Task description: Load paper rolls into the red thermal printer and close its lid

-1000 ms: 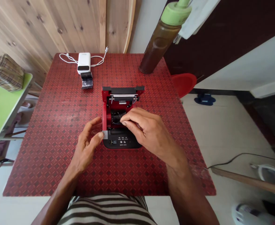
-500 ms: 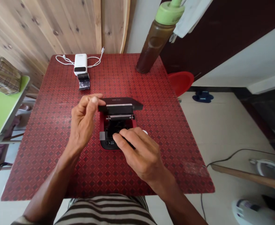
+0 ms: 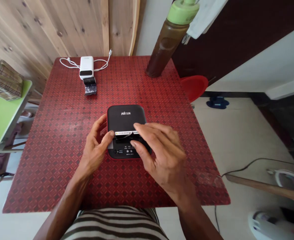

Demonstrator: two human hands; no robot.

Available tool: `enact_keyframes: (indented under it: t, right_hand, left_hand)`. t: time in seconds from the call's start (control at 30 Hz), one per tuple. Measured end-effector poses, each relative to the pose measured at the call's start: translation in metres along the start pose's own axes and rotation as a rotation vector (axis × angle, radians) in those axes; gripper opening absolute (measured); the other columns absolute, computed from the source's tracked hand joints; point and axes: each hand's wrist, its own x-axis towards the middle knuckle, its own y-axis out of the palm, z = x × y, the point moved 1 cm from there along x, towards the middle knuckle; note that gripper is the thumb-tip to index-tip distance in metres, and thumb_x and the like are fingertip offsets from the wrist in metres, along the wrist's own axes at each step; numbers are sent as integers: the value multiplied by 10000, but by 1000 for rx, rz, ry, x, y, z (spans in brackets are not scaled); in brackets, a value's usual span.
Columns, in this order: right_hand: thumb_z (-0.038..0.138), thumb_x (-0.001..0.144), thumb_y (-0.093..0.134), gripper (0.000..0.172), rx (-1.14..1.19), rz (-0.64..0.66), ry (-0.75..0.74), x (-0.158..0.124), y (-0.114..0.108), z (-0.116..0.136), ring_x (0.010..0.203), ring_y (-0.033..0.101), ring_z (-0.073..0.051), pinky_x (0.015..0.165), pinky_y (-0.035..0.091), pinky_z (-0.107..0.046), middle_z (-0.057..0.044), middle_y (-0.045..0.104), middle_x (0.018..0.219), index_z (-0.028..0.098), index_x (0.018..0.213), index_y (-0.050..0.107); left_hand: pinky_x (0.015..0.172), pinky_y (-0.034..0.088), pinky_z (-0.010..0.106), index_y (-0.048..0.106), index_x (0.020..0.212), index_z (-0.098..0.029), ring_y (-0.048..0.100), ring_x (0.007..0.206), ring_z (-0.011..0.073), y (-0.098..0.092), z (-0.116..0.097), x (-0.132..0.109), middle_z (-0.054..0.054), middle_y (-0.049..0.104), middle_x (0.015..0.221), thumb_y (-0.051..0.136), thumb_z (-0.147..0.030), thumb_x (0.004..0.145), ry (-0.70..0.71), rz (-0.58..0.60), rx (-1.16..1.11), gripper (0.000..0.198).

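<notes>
A small black and red printer (image 3: 126, 118) with white lettering on its lid lies near the middle of the table. Its lid is down, and a thin curled strip, seemingly paper (image 3: 128, 136), shows at the slot in front of the lid. My left hand (image 3: 95, 146) grips the printer's left side, thumb on top by the slot and fingers along the edge. Over the printer's right front, my right hand (image 3: 163, 153) has thumb and forefinger apart, one on each side of the slot. It partly hides the lid's right corner and the buttons.
Behind stand a white device (image 3: 86, 65) with a cable and dark strip (image 3: 90, 87), and a tall brown bottle (image 3: 163, 46) with a green lid. The red patterned table (image 3: 61, 140) has a red stool (image 3: 194, 87) by its right edge. A green table (image 3: 1, 123) stands left.
The printer's raised lid has come down over its inside. My left hand moved from the lid's corner down to the printer's side. My right hand shifted right, its fingers now apart.
</notes>
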Motion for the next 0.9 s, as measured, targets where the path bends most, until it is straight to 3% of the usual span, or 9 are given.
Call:
enact_keyframes:
  t: [0.1, 0.4, 0.5, 0.6, 0.77, 0.9]
  right_hand:
    - [211, 1180, 629, 221, -40, 28, 14, -2, 3, -5, 1195, 813, -280, 1048, 568, -430, -101, 896, 1080, 107, 1331, 751]
    - [221, 1182, 624, 225, 7, 45, 43, -9, 7, -5, 1224, 823, -283, 1071, 576, -448, -118, 899, 1141, 116, 1338, 747]
    - [203, 1157, 658, 250, 58, -4, 64, -15, 2, -7, 1269, 805, -283, 1111, 613, -458, -126, 885, 1248, 149, 1389, 735]
    - [189, 1133, 684, 311, 79, -72, 150, -27, -2, -6, 1262, 809, -280, 1109, 656, -464, -137, 851, 1343, 188, 1442, 720]
    - [309, 1155, 668, 402, 83, -69, 343, -51, 4, 1, 1193, 846, -286, 1012, 731, -459, -159, 844, 1331, 192, 1539, 656]
    - [386, 1153, 680, 451, 101, -105, 391, -60, 13, 4, 1225, 847, -300, 1021, 740, -473, -181, 838, 1371, 182, 1553, 635]
  left_hand:
    - [1219, 619, 504, 686, 1538, -302, 704, 1498, 327, 2, -2, -1, 103, 692, 1667, 844, -469, 1037, 4, 1, 0, 552]
    - [1211, 622, 511, 697, 1549, -324, 721, 1472, 322, 0, -1, -1, 92, 702, 1658, 841, -472, 1043, 19, 0, 46, 546]
    - [1299, 543, 562, 716, 1540, -331, 670, 1539, 342, -3, 1, -7, 81, 701, 1663, 820, -477, 1054, -31, -20, 19, 519]
    - [1347, 483, 586, 706, 1573, -346, 585, 1625, 355, -8, 3, -18, 72, 677, 1692, 774, -440, 1078, -85, -4, -43, 509]
    - [1198, 608, 551, 721, 1551, -371, 652, 1547, 370, -10, 0, -29, 63, 725, 1630, 854, -359, 975, -136, -5, -75, 591]
    - [1289, 523, 593, 749, 1493, -336, 630, 1565, 371, -5, -4, -26, 69, 725, 1624, 839, -323, 939, -159, -38, -98, 562]
